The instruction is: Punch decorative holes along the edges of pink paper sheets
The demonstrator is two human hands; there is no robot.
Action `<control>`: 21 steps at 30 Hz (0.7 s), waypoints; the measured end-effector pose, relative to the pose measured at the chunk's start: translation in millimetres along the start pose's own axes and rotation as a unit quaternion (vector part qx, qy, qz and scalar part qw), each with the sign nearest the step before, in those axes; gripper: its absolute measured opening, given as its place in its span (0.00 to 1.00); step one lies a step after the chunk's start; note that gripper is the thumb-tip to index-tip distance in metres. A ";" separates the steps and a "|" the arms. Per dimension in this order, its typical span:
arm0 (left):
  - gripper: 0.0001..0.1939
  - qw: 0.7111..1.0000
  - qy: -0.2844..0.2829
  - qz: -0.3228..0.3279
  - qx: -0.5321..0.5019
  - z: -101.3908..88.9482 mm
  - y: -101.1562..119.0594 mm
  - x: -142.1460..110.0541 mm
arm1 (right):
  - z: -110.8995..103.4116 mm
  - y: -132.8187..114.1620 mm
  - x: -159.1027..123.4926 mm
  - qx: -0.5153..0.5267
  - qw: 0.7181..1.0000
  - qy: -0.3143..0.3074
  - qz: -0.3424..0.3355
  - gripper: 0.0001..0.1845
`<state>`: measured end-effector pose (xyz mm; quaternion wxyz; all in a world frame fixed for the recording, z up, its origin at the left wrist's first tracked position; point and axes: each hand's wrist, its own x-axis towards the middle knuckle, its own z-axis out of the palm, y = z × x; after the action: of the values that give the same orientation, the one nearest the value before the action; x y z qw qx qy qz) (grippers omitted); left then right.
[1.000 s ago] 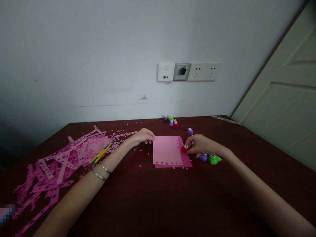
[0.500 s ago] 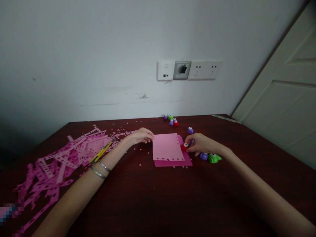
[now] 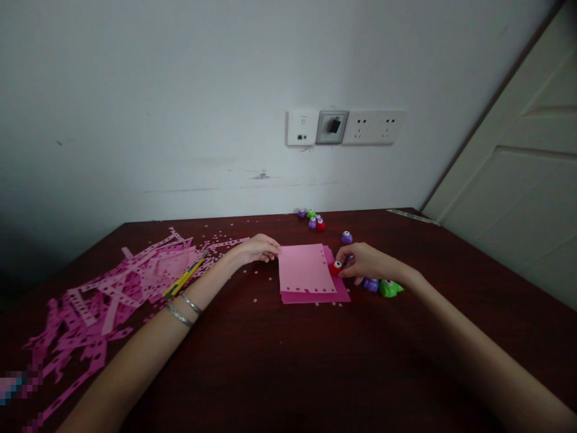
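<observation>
A light pink sheet of paper point(image 3: 305, 269) with small punched holes along its right and bottom edges lies over darker pink paper point(image 3: 315, 297). My left hand point(image 3: 259, 248) pinches the light sheet at its upper left corner. In my right hand point(image 3: 360, 261) is a small red craft punch point(image 3: 335, 268), gripped between thumb and fingers at the sheet's right edge. Its jaw is hidden, so I cannot tell whether it is pressed down. Just beyond the right fingers sit a purple punch point(image 3: 371, 285) and a green punch point(image 3: 390, 288).
Pink punched strips point(image 3: 99, 307) lie heaped on the left, with yellow pencils point(image 3: 184, 276) beside them. Tiny paper bits are scattered around. Several punches point(image 3: 312, 221) stand near the wall, one purple punch point(image 3: 347, 237) closer in. Sockets point(image 3: 374, 127) are on the wall.
Both hands, the paper and the red punch keep nearly the same places. The whole view has shifted very slightly.
</observation>
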<state>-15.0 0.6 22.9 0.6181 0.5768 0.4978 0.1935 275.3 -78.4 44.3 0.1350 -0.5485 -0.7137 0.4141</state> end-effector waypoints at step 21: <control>0.09 1.000 0.004 -0.005 -0.007 -0.3 -1.2 1.0 | 0.9 -1.1 -0.6 0.007 1.000 -0.013 0.011 0.16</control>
<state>-15.2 1.3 21.4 0.6210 0.5693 0.5016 0.1966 274.2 -79.4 44.7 0.1250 -0.5499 -0.7066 0.4275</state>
